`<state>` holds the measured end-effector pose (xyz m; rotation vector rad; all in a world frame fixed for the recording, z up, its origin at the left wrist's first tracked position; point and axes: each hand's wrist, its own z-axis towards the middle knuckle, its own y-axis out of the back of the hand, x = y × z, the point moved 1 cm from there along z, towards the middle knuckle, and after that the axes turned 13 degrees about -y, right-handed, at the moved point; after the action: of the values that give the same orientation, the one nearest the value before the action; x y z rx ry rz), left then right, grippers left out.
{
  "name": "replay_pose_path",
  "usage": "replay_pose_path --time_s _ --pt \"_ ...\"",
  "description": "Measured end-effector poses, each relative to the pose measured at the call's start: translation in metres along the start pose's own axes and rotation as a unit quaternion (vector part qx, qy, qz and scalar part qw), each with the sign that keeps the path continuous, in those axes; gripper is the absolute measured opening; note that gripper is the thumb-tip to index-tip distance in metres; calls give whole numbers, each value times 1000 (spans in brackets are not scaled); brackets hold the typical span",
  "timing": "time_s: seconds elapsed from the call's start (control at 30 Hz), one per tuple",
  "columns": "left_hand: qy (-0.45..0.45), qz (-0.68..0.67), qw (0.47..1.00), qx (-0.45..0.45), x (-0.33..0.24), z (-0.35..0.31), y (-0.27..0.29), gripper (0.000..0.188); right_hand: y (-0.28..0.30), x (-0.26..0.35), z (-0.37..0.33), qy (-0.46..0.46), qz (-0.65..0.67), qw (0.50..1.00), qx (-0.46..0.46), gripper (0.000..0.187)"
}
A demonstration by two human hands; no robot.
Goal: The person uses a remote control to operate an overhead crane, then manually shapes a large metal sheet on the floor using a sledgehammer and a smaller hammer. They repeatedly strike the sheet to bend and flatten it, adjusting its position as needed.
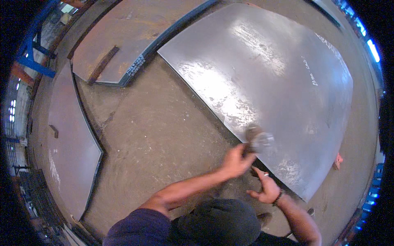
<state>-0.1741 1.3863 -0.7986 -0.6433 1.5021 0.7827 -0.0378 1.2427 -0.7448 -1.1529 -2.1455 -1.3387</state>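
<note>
My left hand (239, 161) is closed around the dark grip of a blurred round-headed hand tool (262, 142). Its grey and brownish head is over the near edge of a large grey metal plate (283, 94); I cannot tell if it touches. Just below and to the right is my right hand (267, 189), with a dark bracelet at the wrist and a ring on one finger. Its thumb is spread away from the fingers, and the gap between them shows floor. A small dark shape lies by its fingertips; what it is cannot be made out.
A brownish metal plate (123, 37) with a dark bar (103, 65) on it lies at the far left. Another bent-edged plate (74, 135) lies at the left, bearing a small block (53, 131). A blue steel frame (37, 65) stands beyond them.
</note>
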Motion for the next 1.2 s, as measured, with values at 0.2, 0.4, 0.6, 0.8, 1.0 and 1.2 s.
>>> replay_pose_path --time_s 0.2,0.4,0.6,0.8,1.0,1.2 --pt "-355 182 914 72 -87 64 -86 49 46 -9 -33 -205 470 837 -190 40" --pt "85 243 938 -232 122 148 134 83 76 -100 -128 -261 217 875 -346 33" --pt "195 -36 966 -163 175 182 204 70 -16 -165 -265 -463 350 692 -430 37" --pt "168 -62 968 -174 159 172 215 56 35 -161 -303 -504 459 547 -487 17" --pt "199 342 889 -232 141 189 160 63 -43 -250 -281 -363 652 385 -543 14" --pt "-322 618 691 193 34 146 -36 81 -124 -215 -186 -56 871 -9 -488 22"
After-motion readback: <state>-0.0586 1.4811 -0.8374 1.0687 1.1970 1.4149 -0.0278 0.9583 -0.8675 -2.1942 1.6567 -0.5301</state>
